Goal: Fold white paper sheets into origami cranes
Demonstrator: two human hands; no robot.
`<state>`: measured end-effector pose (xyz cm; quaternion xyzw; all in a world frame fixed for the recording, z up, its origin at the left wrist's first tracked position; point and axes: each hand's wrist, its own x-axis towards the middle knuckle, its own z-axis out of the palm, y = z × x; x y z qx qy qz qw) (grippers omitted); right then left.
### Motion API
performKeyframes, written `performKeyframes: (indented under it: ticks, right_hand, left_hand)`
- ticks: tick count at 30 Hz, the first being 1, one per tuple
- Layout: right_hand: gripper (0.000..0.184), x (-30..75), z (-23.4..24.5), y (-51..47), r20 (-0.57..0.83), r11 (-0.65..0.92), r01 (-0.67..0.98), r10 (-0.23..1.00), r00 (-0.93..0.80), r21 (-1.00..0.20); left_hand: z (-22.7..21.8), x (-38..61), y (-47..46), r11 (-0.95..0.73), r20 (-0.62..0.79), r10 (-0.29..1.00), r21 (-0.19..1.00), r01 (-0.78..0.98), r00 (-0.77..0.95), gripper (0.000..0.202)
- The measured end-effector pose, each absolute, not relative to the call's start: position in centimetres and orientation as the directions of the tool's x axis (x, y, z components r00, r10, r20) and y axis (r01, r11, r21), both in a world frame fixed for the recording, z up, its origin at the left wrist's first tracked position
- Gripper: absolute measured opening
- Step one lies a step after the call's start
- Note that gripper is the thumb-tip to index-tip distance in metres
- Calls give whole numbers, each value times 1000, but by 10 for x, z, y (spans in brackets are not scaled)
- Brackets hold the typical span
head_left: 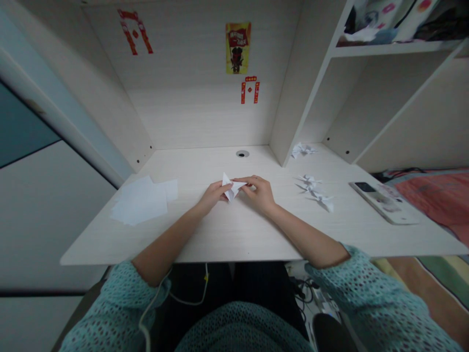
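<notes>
A small folded white paper piece rests on the pale wooden desk in front of me. My left hand pinches its left side. My right hand pinches its right edge, fingers curled together. One pointed flap of the paper stands up between the two hands. Both forearms lie across the desk in teal knit sleeves.
A stack of white paper sheets lies at the left. Several folded paper cranes sit at the right, and another paper figure under the shelf. A phone lies near the right edge. A cable hole is at the back.
</notes>
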<state>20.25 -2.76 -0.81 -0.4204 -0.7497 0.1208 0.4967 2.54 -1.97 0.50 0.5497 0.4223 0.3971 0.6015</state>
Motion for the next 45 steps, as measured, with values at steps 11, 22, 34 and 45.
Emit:
performKeyframes:
  ticks: [11, 22, 34, 45]
  right_hand:
    - [25, 201, -16, -26, 605, 547, 494, 794, -52, -676]
    - [37, 200, -12, -26, 611, 592, 505, 777, -150, -628]
    - [37, 202, -12, -24, 645, 697, 484, 701, -306, -528]
    - [41, 201, -4, -30, 649, 725, 375, 687, -327, -578]
  left_hand:
    - [9, 30, -24, -83, 89, 970, 996, -38, 227, 74]
    - [9, 26, -31, -288, 253, 948, 939, 189, 193, 76]
    - [25, 26, -39, -246, 228, 968, 941, 232, 101, 63]
    - [17, 24, -34, -335, 313, 942, 888, 315, 119, 41]
